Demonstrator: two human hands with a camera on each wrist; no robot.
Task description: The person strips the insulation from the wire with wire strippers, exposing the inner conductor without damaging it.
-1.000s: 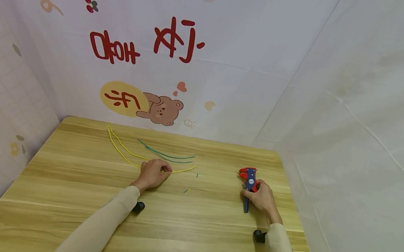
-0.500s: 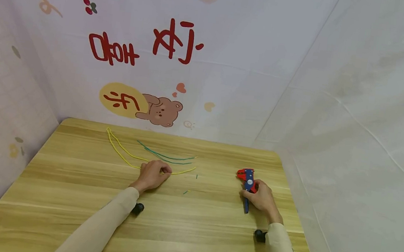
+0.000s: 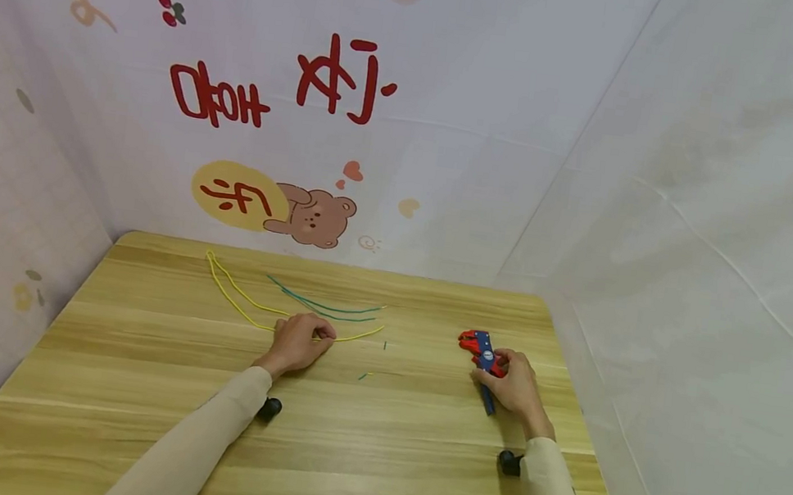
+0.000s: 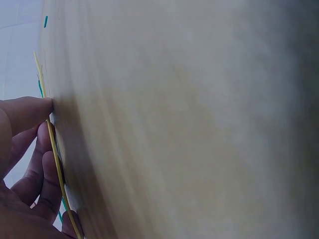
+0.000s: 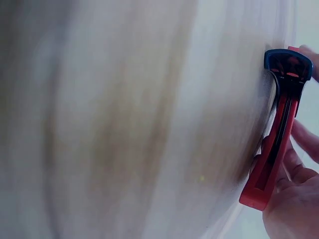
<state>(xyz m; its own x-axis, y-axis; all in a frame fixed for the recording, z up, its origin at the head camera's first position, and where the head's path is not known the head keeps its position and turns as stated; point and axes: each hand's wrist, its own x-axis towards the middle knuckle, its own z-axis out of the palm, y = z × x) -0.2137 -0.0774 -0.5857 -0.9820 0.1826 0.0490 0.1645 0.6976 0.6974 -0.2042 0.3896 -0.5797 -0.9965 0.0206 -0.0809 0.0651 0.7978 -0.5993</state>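
On the table's left half, my left hand (image 3: 297,344) pinches a yellow wire (image 3: 359,335) a little short of its right end. The left wrist view shows the thumb over the yellow wire (image 4: 59,169), with the fingers beneath and beside it. My right hand (image 3: 519,385) grips a red and blue wire stripper (image 3: 485,356) at the table's right side. Its red jaws point away and to the left, and its blue handle passes under the thumb. In the right wrist view, the wire stripper (image 5: 271,154) shows its red handle lying along the palm.
Two green wires (image 3: 337,309) lie just beyond my left hand. A short green offcut (image 3: 385,345) and a small green and yellow scrap (image 3: 363,376) lie between the hands. A printed cloth (image 3: 451,163) hangs behind the wooden table (image 3: 370,459).
The wire stripper has turned slightly in my right hand, its jaw end swinging left and its handle end right. My left hand stays on the yellow wire.
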